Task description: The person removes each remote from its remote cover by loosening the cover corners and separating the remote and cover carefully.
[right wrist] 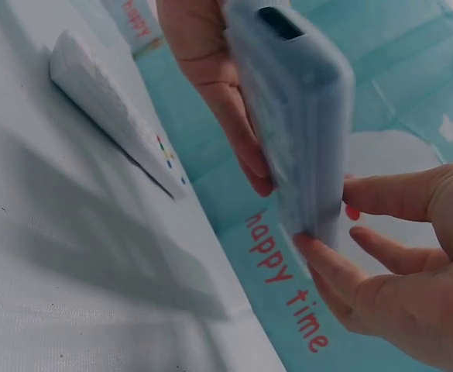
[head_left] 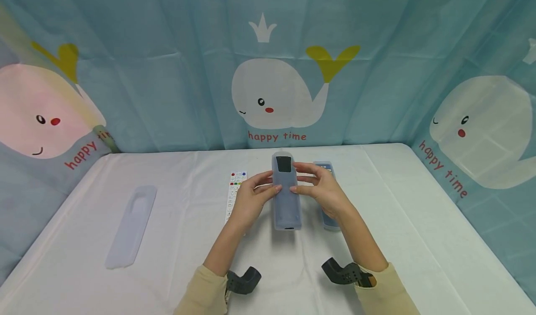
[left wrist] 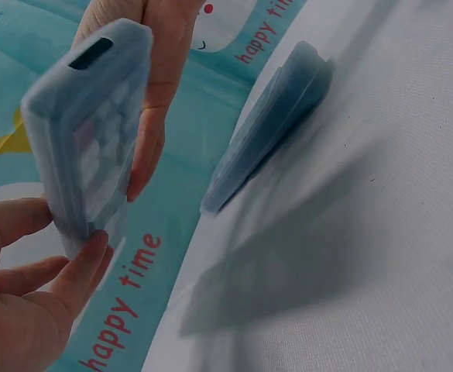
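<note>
Both hands hold a remote in a bluish silicone cover (head_left: 286, 195) above the middle of the table. My left hand (head_left: 252, 197) pinches its left edge, and my right hand (head_left: 319, 188) grips its right edge and top. The covered remote (left wrist: 90, 128) shows a dark opening at its end in the left wrist view, with my left hand's fingers (left wrist: 71, 277) at its lower edge. In the right wrist view the covered remote (right wrist: 294, 108) lies between both hands. A white remote (head_left: 234, 194) lies on the table under my left hand. Another covered remote (head_left: 328, 198) lies under my right hand.
An empty translucent silicone cover (head_left: 130, 225) lies on the left of the white table (head_left: 418, 222). A whale-print blue cloth (head_left: 276, 73) walls in the back and both sides. The covered remote on the table (left wrist: 269, 128) and the white remote (right wrist: 114, 116) show in the wrist views.
</note>
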A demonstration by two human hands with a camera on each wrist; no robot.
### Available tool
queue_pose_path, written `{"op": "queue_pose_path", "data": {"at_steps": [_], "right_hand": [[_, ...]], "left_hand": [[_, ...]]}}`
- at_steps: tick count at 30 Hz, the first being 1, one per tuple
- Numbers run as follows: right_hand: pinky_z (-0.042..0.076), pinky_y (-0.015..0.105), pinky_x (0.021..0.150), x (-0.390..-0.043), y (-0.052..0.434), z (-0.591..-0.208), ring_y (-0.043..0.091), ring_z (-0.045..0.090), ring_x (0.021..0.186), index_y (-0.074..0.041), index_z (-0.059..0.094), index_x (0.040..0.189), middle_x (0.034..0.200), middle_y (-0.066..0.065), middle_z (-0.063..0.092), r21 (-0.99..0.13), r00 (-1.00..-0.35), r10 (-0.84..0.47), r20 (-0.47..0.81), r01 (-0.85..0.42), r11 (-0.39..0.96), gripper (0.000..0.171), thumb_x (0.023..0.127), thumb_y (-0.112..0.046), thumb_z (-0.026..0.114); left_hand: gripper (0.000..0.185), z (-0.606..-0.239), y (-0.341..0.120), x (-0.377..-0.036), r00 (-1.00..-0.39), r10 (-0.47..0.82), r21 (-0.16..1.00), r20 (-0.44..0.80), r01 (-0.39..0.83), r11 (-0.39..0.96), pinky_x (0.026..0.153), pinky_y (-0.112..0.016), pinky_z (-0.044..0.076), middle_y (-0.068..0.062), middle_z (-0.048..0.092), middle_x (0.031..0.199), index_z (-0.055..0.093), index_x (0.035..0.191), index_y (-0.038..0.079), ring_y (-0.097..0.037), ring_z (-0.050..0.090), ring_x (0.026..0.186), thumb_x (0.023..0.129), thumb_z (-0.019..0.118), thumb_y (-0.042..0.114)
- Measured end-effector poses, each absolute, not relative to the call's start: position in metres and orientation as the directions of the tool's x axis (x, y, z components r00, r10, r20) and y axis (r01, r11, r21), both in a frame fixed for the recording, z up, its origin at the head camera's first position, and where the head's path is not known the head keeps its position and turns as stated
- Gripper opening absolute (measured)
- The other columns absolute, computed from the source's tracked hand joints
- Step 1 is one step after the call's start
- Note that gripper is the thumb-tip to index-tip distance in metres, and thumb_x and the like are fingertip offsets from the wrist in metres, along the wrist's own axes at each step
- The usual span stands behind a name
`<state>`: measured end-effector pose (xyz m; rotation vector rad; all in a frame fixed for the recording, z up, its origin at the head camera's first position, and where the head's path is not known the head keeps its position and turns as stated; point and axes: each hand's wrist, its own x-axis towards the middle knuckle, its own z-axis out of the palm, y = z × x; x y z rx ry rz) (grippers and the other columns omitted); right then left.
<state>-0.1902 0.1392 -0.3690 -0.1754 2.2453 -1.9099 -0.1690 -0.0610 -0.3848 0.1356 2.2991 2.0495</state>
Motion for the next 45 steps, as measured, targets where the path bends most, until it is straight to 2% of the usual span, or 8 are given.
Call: {"op": "queue_pose_path", "data": {"at_steps": [7, 13, 17, 31, 45], "right_hand": [[0.056, 0.044, 0.106, -0.1904, 0.1388, -0.3697, 0.045, 0.055, 0.139, -0.002, 0.040, 0.161, 0.159, 0.026, 0.043, -0.984, -0.975, -0.211, -0.075, 0.038, 0.173, 0.079, 0.091, 0.006, 0.076], [0.050, 0.053, 0.112, -0.1913, 0.1397, -0.3716, 0.044, 0.054, 0.140, -0.005, 0.035, 0.164, 0.158, 0.028, 0.047, -0.984, -0.972, -0.225, -0.066, 0.027, 0.175, 0.087, 0.089, 0.008, 0.077], [0.052, 0.052, 0.111, -0.1916, 0.1398, -0.3721, 0.044, 0.055, 0.138, -0.007, 0.034, 0.165, 0.157, 0.028, 0.048, -0.983, -0.972, -0.227, -0.058, 0.016, 0.182, 0.090, 0.087, 0.009, 0.077], [0.061, 0.040, 0.096, -0.1897, 0.1385, -0.3720, 0.046, 0.059, 0.133, -0.009, 0.032, 0.166, 0.155, 0.029, 0.046, -0.982, -0.974, -0.226, -0.036, -0.007, 0.187, 0.093, 0.086, 0.015, 0.073], [0.062, 0.036, 0.091, -0.1903, 0.1379, -0.3734, 0.045, 0.062, 0.126, -0.011, 0.030, 0.166, 0.155, 0.029, 0.047, -0.982, -0.973, -0.230, -0.016, -0.028, 0.189, 0.092, 0.088, 0.018, 0.070]], "left_hand": [[0.054, -0.3847, -0.0599, -0.1698, -0.996, 0.087, 0.992, -0.011, 0.000, 0.123, 0.104, -0.045, 0.057, -0.022, 0.062, 0.138, 0.057, 0.148, 0.000, -0.037, 0.067, 0.128, 0.098, 0.075, 0.009], [0.055, -0.3855, -0.0598, -0.1702, -0.996, 0.093, 0.992, -0.010, 0.002, 0.127, 0.101, -0.044, 0.059, -0.023, 0.062, 0.135, 0.057, 0.148, -0.002, -0.038, 0.068, 0.126, 0.097, 0.076, 0.006], [0.058, -0.3864, -0.0591, -0.1707, -0.996, 0.094, 0.991, -0.008, 0.004, 0.136, 0.101, -0.045, 0.059, -0.024, 0.062, 0.134, 0.056, 0.150, -0.001, -0.038, 0.068, 0.125, 0.096, 0.076, 0.003], [0.066, -0.3881, -0.0557, -0.1688, -0.995, 0.101, 0.981, -0.015, 0.005, 0.196, 0.102, -0.046, 0.059, -0.022, 0.060, 0.135, 0.048, 0.156, 0.003, -0.036, 0.068, 0.125, 0.096, 0.074, -0.001], [0.068, -0.3893, -0.0539, -0.1682, -0.996, 0.091, 0.976, -0.012, 0.008, 0.215, 0.100, -0.046, 0.060, -0.021, 0.062, 0.129, 0.051, 0.154, 0.004, -0.038, 0.069, 0.123, 0.091, 0.076, -0.005]]}}
